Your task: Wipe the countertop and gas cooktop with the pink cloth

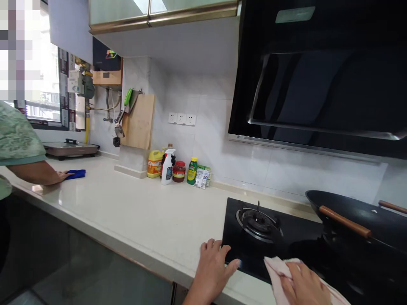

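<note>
The person's left hand is at the near-left corner of the black glass gas hob, palm down and fingers open and slightly curled. Its outer fingers lie over the pale worktop, while the thumb and index finger reach across the hob's edge; whether the palm bears weight cannot be told. To its right, the right hand has its fingers bent over a pinkish-white cloth, gripping it on the near side of the hob, with one folded corner spilling out ahead and to the left.

Just beyond the left hand, a gas burner with its raised pan support stands on the hob. On the right, the black wok overhangs the glass, its wooden handle angled toward the near side, bounding the right hand's room at the far right. Above, the range hood projects forward, well apart from both hands.

Left of the hob, a broad open stretch of worktop runs to a co-worker's hand on a blue cloth. Along its far edge, against the wall, stand a white spray bottle, a red-lidded jar and a yellow-capped green bottle.
</note>
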A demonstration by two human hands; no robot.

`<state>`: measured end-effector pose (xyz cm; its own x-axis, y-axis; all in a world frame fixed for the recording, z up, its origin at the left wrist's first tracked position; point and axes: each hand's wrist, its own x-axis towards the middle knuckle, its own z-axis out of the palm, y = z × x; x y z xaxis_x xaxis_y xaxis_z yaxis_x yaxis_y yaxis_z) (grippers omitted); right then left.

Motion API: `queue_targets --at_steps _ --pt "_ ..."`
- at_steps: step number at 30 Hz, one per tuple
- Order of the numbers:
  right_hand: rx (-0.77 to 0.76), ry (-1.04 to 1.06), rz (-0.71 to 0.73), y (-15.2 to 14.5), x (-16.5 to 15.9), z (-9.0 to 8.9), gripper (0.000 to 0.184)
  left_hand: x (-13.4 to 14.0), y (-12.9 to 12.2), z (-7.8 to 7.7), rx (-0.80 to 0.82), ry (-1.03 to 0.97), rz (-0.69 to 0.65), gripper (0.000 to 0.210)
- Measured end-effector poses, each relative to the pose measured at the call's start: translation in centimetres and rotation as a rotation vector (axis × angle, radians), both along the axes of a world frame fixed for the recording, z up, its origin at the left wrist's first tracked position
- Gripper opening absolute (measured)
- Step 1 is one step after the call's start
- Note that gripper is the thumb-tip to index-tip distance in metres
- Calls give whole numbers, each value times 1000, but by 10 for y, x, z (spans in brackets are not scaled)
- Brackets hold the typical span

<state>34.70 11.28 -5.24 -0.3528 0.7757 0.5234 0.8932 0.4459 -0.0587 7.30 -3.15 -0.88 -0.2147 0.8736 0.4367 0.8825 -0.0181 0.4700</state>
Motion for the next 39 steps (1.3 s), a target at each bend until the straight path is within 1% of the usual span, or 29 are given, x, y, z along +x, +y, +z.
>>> queue_targets --at_steps 2,4,6,8,11,15,19,23,27,30,32,35,39 --pt "-12 -39 20 -3 -33 14 33 0 0 2 -12 8 4 47" --pt "3 -58 35 -11 -68 26 30 0 0 4 -22 10 6 52" --pt "28 -51 99 -24 -99 35 26 0 -1 7 -31 3 7 58" --pt "56 -17 199 -37 -124 38 25 -2 -1 9 -47 -8 11 62" --pt "98 57 327 -55 -144 36 26 -5 0 10 -53 -36 11 62" --pt "96 144 407 -70 -139 33 22 -10 2 10 -35 -64 -5 55" --pt "40 201 430 -78 -121 36 24 -12 5 9 -30 -23 -5 50" --pt "-28 237 371 -81 -98 41 18 -12 9 9 -30 20 -6 46" --pt "-83 244 297 -74 -60 45 19 -13 11 9 -29 62 -7 43" --pt "-99 219 197 -65 -18 44 19 -14 12 10 -39 64 -7 43" --pt "-94 209 121 -58 14 39 21 -15 12 11 -46 64 -6 43" --pt "-66 193 -17 -47 68 27 27 -15 13 11 -52 72 2 42" --pt "-29 155 -247 -27 146 7 35 -15 15 11 -63 98 21 41"
